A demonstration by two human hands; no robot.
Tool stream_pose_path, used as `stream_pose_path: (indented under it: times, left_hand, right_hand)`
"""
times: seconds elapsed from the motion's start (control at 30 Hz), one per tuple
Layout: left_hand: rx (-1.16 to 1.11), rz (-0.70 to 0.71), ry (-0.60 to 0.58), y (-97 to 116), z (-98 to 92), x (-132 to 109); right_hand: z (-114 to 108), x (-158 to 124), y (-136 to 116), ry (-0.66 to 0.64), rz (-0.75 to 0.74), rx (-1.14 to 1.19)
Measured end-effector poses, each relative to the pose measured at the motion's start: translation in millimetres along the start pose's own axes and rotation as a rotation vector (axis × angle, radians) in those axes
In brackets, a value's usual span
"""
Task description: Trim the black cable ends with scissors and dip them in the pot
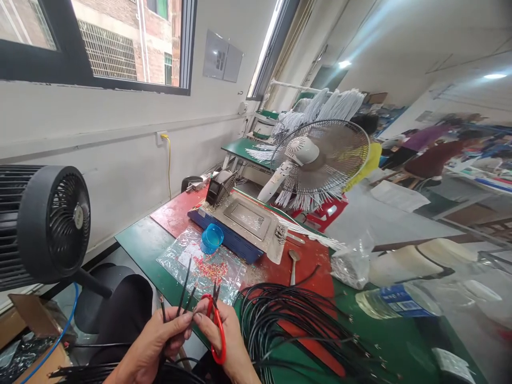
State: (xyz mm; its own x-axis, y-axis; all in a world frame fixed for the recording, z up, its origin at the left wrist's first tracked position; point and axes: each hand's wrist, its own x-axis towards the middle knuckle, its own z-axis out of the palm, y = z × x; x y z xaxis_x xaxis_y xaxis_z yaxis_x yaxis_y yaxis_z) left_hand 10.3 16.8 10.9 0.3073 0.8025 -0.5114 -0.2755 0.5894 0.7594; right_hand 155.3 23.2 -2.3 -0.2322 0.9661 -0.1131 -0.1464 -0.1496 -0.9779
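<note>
My left hand (167, 333) is closed around several black cables (184, 285), whose ends stick up above the fingers. One of those ends shows bare copper. In my right hand (224, 330) are red-handled scissors (218, 333), with the dark blades pointing up and away from me. My two thumbs and fingertips meet at the cables; whatever is pinched between them is too small to make out. Just beyond the hands, small red and pale bits (212, 269) are scattered on a clear plastic bag (172, 261), beside a blue cup (212, 238).
A coiled bundle of black cables (280, 304) lies right of my hands, near a spoon (294, 261). Behind stands a blue-sided metal device (228, 234). A white fan (304, 152) is beyond it, a black fan (52, 218) at left. A bottle (396, 301) lies at right.
</note>
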Motion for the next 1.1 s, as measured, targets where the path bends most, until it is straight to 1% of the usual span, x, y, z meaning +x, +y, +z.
stream_pose_path:
  times: [0.07, 0.13, 0.2, 0.3, 0.43, 0.5, 0.57, 0.7, 0.87, 0.97, 1.1]
  left_hand:
    - [-0.026, -0.015, -0.019, 0, 1.0, 1]
    - [-0.041, -0.016, -0.017, -1, 0.9, 2]
    - [-0.059, -0.006, 0.012, -2, -0.4, 4]
    - [-0.081, 0.031, 0.089, -3, -3.9, 6]
    - [-0.054, 0.080, 0.197, -2, -6.5, 9]
    - [-0.018, 0.082, 0.226, 0, -6.0, 10]
    - [0.018, 0.089, 0.226, 0, -4.8, 10]
    - [0.082, 0.114, 0.233, 2, -2.7, 12]
    - [0.129, 0.122, 0.256, 5, -2.1, 15]
    - [0.144, 0.125, 0.239, 7, -1.5, 16]
    - [0.152, 0.125, 0.225, 5, -2.0, 19]
  right_hand:
    - [1, -1, 0, 0.003, 0.001, 0.038]
    - [1, -2, -1, 0.053, 0.004, -0.007]
    - [0, -3, -2, 0.086, -0.001, -0.131]
    - [-4, -8, 1, 0.047, -0.038, -0.377]
    - [-8, -18, 15, 0.023, -0.090, -0.680]
    - [-9, -21, 22, 0.010, -0.111, -0.780]
    - [-10, -23, 24, 0.000, -0.124, -0.843]
    - [-13, -21, 19, -0.015, -0.111, -0.895]
    - [-18, -18, 13, -0.029, -0.036, -0.912]
    - [-19, -16, 15, -0.027, -0.026, -0.914]
    - [-20, -15, 24, -0.009, -0.052, -0.868]
